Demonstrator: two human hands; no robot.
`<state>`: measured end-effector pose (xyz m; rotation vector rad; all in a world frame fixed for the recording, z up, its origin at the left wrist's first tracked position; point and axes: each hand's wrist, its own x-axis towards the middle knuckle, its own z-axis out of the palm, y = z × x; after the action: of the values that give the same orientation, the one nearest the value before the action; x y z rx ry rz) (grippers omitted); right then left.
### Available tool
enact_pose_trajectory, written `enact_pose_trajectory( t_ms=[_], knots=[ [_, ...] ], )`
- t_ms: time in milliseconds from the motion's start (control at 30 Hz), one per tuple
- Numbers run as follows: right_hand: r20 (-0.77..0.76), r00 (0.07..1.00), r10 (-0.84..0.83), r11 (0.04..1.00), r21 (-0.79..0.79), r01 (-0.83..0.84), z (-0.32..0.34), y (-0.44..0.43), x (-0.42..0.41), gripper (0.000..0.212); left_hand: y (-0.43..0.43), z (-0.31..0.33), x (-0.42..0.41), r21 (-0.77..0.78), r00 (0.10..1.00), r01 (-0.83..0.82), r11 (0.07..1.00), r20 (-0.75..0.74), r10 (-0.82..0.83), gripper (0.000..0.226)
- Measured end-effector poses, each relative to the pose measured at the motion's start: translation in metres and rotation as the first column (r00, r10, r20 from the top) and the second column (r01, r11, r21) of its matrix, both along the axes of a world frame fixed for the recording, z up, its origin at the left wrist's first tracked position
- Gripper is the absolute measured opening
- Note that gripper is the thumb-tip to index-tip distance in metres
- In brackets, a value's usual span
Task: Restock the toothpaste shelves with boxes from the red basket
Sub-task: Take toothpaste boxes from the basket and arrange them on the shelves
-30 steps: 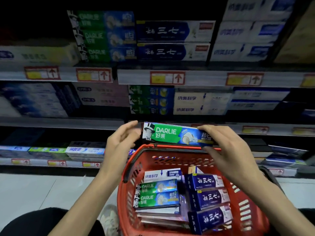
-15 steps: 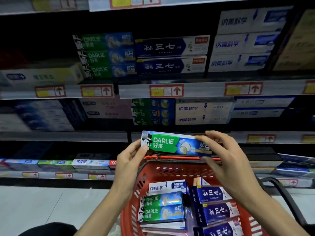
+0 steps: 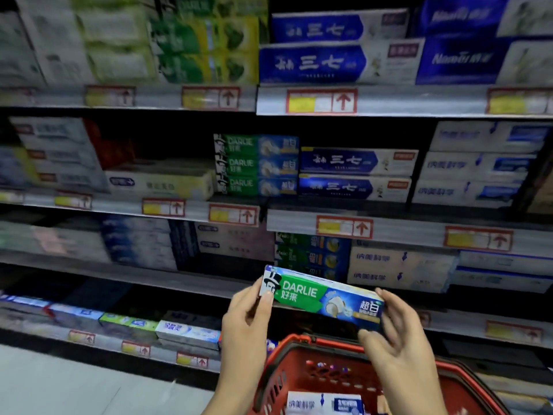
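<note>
The Darlie box [image 3: 323, 298] is long, green at the left and blue at the right, with a man in a top hat printed on its left end. It is tilted, the right end lower, above the red basket [image 3: 329, 372]. The left hand [image 3: 248, 319] and the right hand [image 3: 398, 333] hold its ends. The same boxes [image 3: 254, 164] stand stacked on the toothpaste shelves [image 3: 389, 229] above. A white box [image 3: 323, 404] lies in the basket.

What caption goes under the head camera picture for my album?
Left hand and right hand hold a Darlie toothpaste box above the red basket, before stocked shelves.
</note>
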<state>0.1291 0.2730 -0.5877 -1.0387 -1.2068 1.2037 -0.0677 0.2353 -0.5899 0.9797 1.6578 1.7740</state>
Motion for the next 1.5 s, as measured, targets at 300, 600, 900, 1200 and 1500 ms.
enact_pose_trajectory(
  t_ms=[300,600,900,1200,1500],
  knots=[
    [0.003,0.998,0.064,0.987,0.144,-0.064,0.063,0.016,-0.078,0.084,0.026,0.058,-0.058,0.198,0.975,-0.205,0.959,-0.048,0.218,0.026],
    [0.264,0.963,0.054,0.976,0.190,-0.107,0.112,0.057,-0.124,0.081,0.071,0.102,-0.107,0.218,0.934,-0.347,0.912,-0.010,0.357,0.010],
    [0.459,0.889,-0.007,0.990,0.129,-0.058,0.122,0.101,-0.157,0.077,0.108,0.104,-0.132,0.046,0.888,-0.388,0.920,-0.247,0.387,0.037],
    [0.689,0.725,0.000,1.000,0.016,-0.016,0.128,0.112,-0.169,0.074,0.114,0.101,-0.139,-0.106,0.832,-0.413,0.905,-0.449,0.327,0.045],
    [0.707,0.702,-0.081,0.995,0.094,0.021,0.129,0.118,-0.167,0.060,0.112,0.105,-0.140,-0.113,0.833,-0.401,0.909,-0.458,0.310,0.048]
  ],
)
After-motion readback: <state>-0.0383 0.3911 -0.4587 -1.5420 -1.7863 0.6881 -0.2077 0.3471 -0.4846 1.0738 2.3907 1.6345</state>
